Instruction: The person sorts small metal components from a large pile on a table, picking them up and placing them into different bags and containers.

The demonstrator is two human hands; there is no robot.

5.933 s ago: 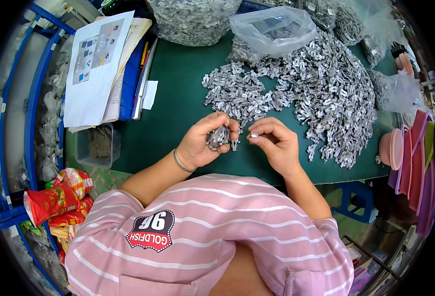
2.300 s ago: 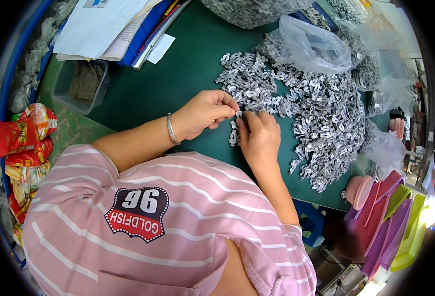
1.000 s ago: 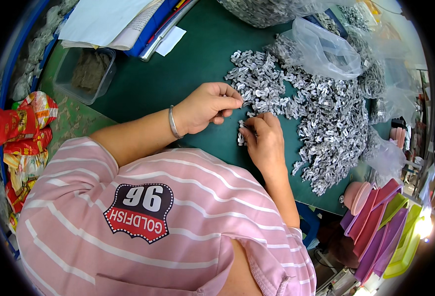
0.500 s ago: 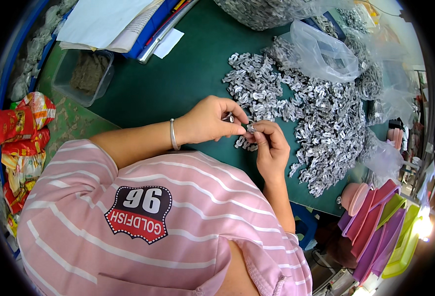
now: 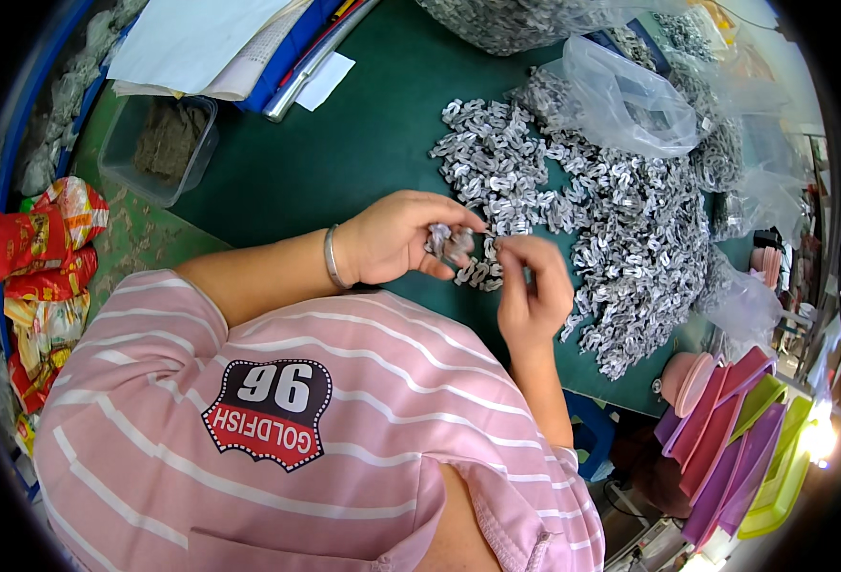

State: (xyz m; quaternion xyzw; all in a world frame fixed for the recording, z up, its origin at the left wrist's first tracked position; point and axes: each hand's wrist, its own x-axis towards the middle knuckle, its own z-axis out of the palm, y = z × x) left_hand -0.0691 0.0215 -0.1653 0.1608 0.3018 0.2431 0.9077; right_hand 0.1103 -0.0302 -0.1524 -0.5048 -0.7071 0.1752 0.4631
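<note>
My left hand point(image 5: 390, 234), with a silver bangle point(image 5: 333, 257) on its wrist, is curled around several small grey metal clips point(image 5: 451, 244). They lie against its fingers, partly blurred. My right hand point(image 5: 537, 291) is just right of the left fingertips, its thumb and fingers pinched together. What it holds, if anything, is too small and smeared to make out. Under and beyond the hands, a smaller heap of looped metal clips point(image 5: 495, 164) runs into a large heap point(image 5: 639, 253) on the right of the green table point(image 5: 296, 162).
Clear plastic bags point(image 5: 625, 95) of metal parts stand at the far right. At the far left are papers point(image 5: 201, 43), a blue folder point(image 5: 287, 57) and a clear tub point(image 5: 163, 148) with brown contents. Red snack packets point(image 5: 34, 243) lie left. Pink, purple and green plastic bins point(image 5: 725, 439) are lower right.
My right hand has drawn slightly right, away from the left fingers where both met over a small metal clip. My left hand has turned, showing more of the clips in it.
</note>
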